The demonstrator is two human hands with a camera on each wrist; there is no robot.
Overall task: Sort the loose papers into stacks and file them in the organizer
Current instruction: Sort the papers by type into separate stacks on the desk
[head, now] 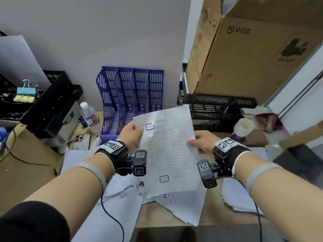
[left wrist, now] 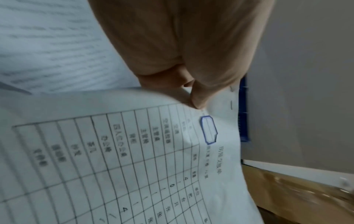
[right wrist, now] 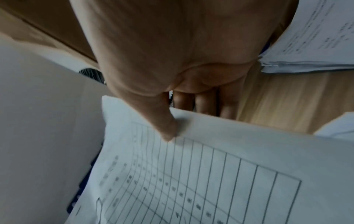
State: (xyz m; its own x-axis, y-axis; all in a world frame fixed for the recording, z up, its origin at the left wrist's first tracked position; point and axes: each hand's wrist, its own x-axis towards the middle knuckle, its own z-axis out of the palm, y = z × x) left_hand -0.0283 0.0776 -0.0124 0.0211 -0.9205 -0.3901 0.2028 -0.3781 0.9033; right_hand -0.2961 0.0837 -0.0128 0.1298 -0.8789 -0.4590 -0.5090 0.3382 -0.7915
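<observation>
Both hands' grip pinching form sheet (head: 167, 151), blue organizer (head: 132, 100) behind, loose papers (head: 183, 206) beneath

Even, soft indoor light fills the room, with no glare and only faint shadows under the paper (head: 167, 151). From the head view the edges bow outward, stretching the box (head: 253, 49) and forearms. Both wrist views are dimmer and soft, the hands (left wrist: 182, 45) looming blurred up close.

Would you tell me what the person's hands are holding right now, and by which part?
One table-printed sheet: left hand pinches its left edge near the top, right hand pinches its right edge.
</observation>
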